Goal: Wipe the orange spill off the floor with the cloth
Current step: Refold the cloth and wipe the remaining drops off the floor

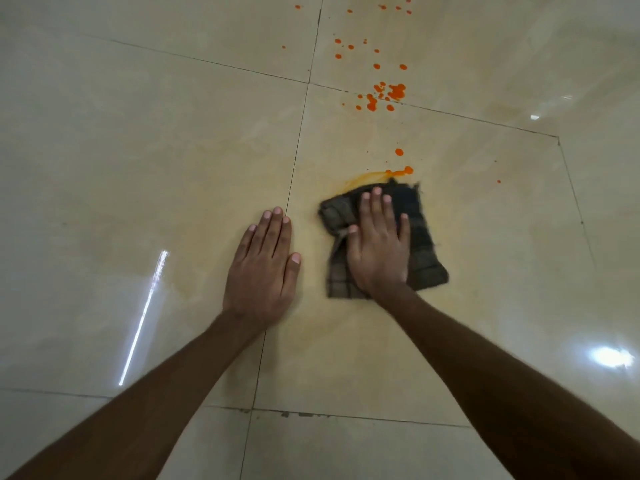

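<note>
A dark checked cloth (420, 237) lies crumpled on the glossy beige tile floor (138, 150). My right hand (377, 244) presses flat on it with straight fingers. Just beyond the cloth's far edge runs a thin orange smear (367, 177) ending in wet orange drops (403, 172). Farther off lies a dense cluster of orange splashes (388, 95), and more scattered drops (349, 48) trail away toward the top of the view. My left hand (263, 268) rests flat on the bare tile to the left of the cloth, fingers straight, touching nothing else.
Dark grout lines (294, 168) cross the floor between large tiles. A faint yellowish film (322, 327) stains the tile around and below my hands. Bright light reflections (611, 356) shine on the floor at right and left.
</note>
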